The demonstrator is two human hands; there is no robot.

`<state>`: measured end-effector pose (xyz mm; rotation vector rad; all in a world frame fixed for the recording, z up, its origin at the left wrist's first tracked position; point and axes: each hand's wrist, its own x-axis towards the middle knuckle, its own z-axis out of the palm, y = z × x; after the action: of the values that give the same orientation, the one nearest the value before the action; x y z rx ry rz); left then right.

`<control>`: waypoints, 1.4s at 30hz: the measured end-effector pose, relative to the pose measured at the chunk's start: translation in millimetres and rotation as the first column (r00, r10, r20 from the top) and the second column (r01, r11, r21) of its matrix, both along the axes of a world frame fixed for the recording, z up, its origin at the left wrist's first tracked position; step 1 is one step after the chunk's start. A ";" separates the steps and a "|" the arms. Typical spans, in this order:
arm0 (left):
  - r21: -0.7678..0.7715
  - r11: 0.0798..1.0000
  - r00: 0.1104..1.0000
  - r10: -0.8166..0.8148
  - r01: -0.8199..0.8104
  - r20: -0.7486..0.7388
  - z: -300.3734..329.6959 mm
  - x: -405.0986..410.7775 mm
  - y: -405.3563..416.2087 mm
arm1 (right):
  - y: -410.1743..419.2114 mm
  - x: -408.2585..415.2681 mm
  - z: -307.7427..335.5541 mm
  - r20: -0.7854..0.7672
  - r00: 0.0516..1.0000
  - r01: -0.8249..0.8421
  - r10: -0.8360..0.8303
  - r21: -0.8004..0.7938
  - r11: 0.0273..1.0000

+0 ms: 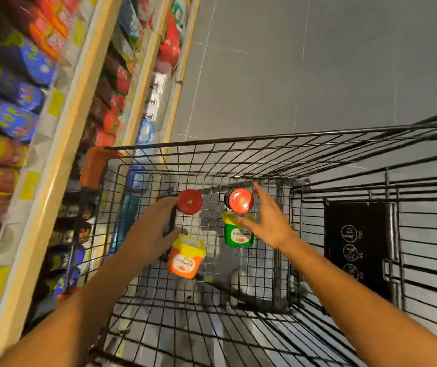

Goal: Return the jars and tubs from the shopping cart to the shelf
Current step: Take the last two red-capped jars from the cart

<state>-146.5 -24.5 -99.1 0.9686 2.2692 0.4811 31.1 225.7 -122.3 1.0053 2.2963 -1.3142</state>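
Note:
Inside the black wire shopping cart stand two dark jars with red lids, one on the left and one on the right. An orange tub with a yellow lid and a green tub with a yellow lid sit nearer me. My left hand reaches into the cart, fingers spread, its fingertips at the left jar's lid. My right hand hovers open beside the right jar and over the green tub. Neither hand holds anything.
Shelves packed with colourful packets and jars run along the left, close to the cart's orange corner bumper. Grey tiled floor lies ahead. The cart's folded child seat with a black panel is at right.

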 end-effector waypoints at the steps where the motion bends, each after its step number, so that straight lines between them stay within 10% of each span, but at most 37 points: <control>1: 0.009 1.000 1.000 -0.003 0.003 -0.001 -3.9 -1.1 -0.9 | -0.8 -4.0 -9.1 -0.011 0.999 0.036 -0.036 -0.028 0.999; 13: 0.064 0.993 0.993 0.095 -0.100 0.068 -25.9 7.7 -12.8 | -20.5 -16.9 -68.5 -0.184 0.898 0.376 -0.399 -0.146 0.915; 31: -0.040 0.955 0.920 0.295 -0.295 0.257 -50.0 -11.1 19.1 | -37.0 3.9 20.7 -0.388 0.860 0.339 -0.331 -0.049 0.939; 42: 0.183 0.856 0.866 0.439 -0.484 0.240 -93.4 4.5 38.8 | -54.3 13.5 19.4 -0.428 0.851 0.331 -0.303 -0.010 0.944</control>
<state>-142.0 14.2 -192.4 0.4379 2.2939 1.0307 44.7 171.3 -102.9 1.2698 2.5787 -1.7516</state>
